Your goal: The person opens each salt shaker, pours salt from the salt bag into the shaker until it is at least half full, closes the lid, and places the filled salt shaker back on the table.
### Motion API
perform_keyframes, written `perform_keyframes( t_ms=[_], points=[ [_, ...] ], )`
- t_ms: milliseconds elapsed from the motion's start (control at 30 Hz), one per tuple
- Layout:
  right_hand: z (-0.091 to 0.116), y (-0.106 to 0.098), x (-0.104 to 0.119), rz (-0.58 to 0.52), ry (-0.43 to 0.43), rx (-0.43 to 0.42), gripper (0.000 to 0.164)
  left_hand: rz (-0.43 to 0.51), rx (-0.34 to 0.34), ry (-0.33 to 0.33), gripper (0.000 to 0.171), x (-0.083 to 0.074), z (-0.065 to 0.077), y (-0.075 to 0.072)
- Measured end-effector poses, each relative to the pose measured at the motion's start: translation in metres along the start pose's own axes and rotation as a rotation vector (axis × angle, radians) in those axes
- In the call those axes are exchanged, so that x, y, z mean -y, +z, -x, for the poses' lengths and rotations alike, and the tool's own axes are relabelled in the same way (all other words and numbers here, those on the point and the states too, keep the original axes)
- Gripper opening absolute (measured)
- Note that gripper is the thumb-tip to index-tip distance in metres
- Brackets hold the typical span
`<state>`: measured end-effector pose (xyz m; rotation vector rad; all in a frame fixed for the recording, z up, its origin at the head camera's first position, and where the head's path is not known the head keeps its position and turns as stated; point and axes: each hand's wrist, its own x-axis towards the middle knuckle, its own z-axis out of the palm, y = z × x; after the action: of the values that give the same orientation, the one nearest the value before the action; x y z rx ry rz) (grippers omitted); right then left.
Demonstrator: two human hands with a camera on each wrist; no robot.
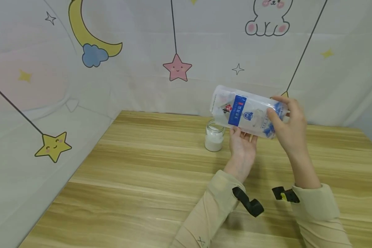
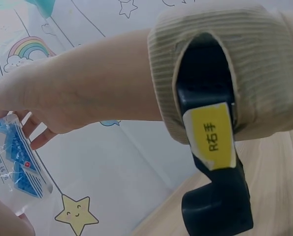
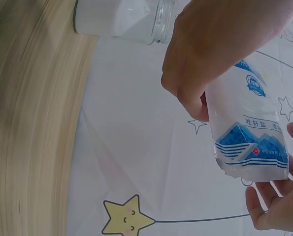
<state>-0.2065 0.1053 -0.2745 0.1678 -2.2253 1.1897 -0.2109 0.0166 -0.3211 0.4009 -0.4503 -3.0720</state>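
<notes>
A clear bag of white salt (image 1: pixel 254 115) with blue labels is tilted, its left end above a glass jar (image 1: pixel 214 139). White grains fill much of the lidless jar, which stands upright on the table. My right hand (image 1: pixel 291 122) grips the bag's raised right end, thumb in front and fingers around the far side. From below, my left hand (image 1: pixel 243 148) holds the lower edge near the jar. In the right wrist view, blue mountains mark the bag's bottom end (image 3: pixel 252 152), between the fingers of my right hand (image 3: pixel 279 201).
The wood-grain table (image 1: pixel 127 179) runs back to a pale cloth backdrop (image 1: pixel 142 89) printed with stars and a moon. Each sleeve has a black wrist mount, such as the left one (image 1: pixel 248 203), close to the other forearm.
</notes>
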Motion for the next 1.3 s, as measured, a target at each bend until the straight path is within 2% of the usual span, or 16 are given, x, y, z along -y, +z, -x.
perform_keyframes(
  t_ms=[333, 567, 933, 1167, 1300],
  points=[
    [-0.008, -0.005, -0.008, 0.016, 0.014, -0.013, 0.029, -0.053, -0.022, -0.011, 0.030, 0.005, -0.004, 0.002],
    [-0.013, -0.009, -0.013, 0.077, 0.030, 0.030, 0.030, -0.053, -0.033, -0.007, 0.029, 0.007, -0.008, 0.003],
    [-0.017, -0.013, -0.020, 0.085, 0.006, 0.098, 0.031, -0.034, -0.076, 0.005, 0.025, 0.009, -0.012, 0.007],
    [-0.018, -0.015, -0.022, 0.075, 0.034, 0.147, 0.032, -0.068, -0.101, 0.025, 0.027, 0.008, -0.011, 0.007],
    [-0.018, -0.015, -0.025, 0.088, 0.027, 0.145, 0.032, -0.108, -0.099, 0.041, 0.028, 0.008, -0.009, 0.005]
  ],
)
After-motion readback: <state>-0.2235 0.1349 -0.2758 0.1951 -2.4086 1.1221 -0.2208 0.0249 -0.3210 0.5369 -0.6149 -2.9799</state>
